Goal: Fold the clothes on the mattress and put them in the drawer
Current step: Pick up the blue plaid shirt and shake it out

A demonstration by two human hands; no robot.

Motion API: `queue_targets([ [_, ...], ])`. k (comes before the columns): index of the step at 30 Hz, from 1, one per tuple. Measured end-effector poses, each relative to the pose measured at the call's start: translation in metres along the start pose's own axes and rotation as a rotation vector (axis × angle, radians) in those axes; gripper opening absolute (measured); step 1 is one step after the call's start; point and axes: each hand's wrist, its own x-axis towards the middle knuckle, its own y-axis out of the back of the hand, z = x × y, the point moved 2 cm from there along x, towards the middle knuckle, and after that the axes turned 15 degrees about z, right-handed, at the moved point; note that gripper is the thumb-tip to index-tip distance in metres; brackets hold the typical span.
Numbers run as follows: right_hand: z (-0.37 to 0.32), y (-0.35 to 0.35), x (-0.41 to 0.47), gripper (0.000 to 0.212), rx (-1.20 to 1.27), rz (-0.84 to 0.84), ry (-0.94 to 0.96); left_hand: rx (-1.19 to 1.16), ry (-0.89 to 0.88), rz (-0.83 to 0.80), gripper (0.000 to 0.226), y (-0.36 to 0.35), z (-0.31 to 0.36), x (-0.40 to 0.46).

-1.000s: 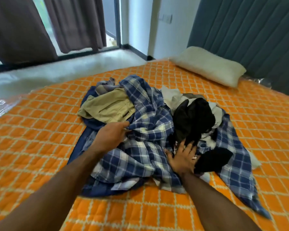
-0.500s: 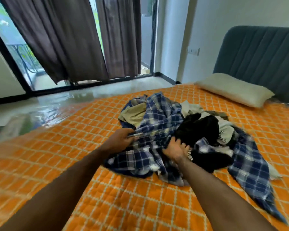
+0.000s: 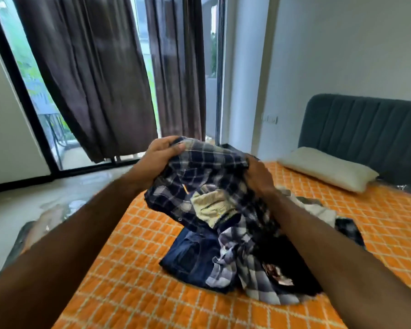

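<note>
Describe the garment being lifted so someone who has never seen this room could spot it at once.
On the orange quilted mattress a heap of clothes lies ahead of the pillow. Above that heap, the left hand and right hand grip the blue plaid shirt, raised and bunched. It is checked, unlike the plain dark jeans and beige garment below.

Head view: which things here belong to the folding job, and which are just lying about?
Job:
- plaid shirt, gripped by left hand and right hand
- beige garment
- jeans
- rest of the pile
- mattress

Lying about:
- pillow
- headboard
- curtains

No drawer in view.
</note>
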Motion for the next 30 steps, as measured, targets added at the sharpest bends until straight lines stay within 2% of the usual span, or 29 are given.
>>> queue_targets([
  [3, -0.056, 0.058, 0.038, 0.039, 0.063, 0.045, 0.005, 0.165, -0.053, -0.003, 0.015, 0.017, 0.015, -0.01],
  [6, -0.119, 0.105, 0.055, 0.033, 0.078, 0.073, 0.122, 0.511, -0.059, -0.073, 0.01, 0.027, 0.021, -0.018],
  [7, -0.136, 0.112, 0.055, 0.034, 0.073, 0.062, 0.157, 0.604, -0.078, -0.071, 0.017, 0.024, 0.026, -0.023],
  [8, -0.156, 0.124, 0.052, 0.037, 0.085, 0.056, 0.189, 0.607, -0.104, -0.05, 0.04, 0.02, 0.036, -0.029],
  [9, -0.173, 0.13, 0.047, 0.037, 0.121, 0.045, 0.218, 0.533, -0.125, -0.034, 0.063, 0.011, 0.045, -0.037],
  [10, -0.19, 0.133, 0.039, 0.036, 0.198, 0.029, 0.236, 0.41, -0.122, -0.012, 0.076, 0.001, 0.054, -0.042],
  [11, -0.207, 0.137, 0.029, 0.036, 0.306, 0.0, 0.249, 0.333, -0.138, -0.001, 0.078, -0.01, 0.066, -0.049],
  [13, -0.23, 0.137, 0.007, 0.04, 0.522, -0.088, 0.257, 0.243, -0.18, 0.087, 0.072, -0.023, 0.082, -0.055],
  [16, -0.231, 0.133, -0.014, 0.035, 0.749, -0.207, 0.2, 0.365, -0.248, 0.296, 0.06, -0.013, 0.09, -0.059],
  [18, -0.212, 0.123, -0.026, 0.038, 0.863, -0.265, 0.118, 0.465, -0.284, 0.373, 0.034, -0.003, 0.092, -0.067],
  [20, -0.193, 0.106, -0.042, 0.056, 0.889, -0.373, 0.074, 0.47, -0.279, 0.497, 0.006, 0.01, 0.095, -0.071],
  [22, -0.176, 0.082, -0.068, 0.06, 0.743, -0.528, 0.071, 0.3, -0.253, 0.65, 0.01, 0.025, 0.102, -0.074],
  [25, -0.164, 0.033, -0.109, 0.034, 0.673, -0.762, 0.042, 0.075, -0.279, 0.814, 0.018, 0.048, 0.122, -0.072],
  [28, -0.182, 0.001, -0.119, 0.013, 0.75, -0.712, -0.013, 0.03, -0.265, 0.848, 0.025, 0.068, 0.144, -0.077],
  [30, -0.201, -0.002, -0.104, 0.009, 0.783, -0.623, -0.02, -0.006, -0.306, 0.887, 0.025, 0.09, 0.152, -0.077],
])
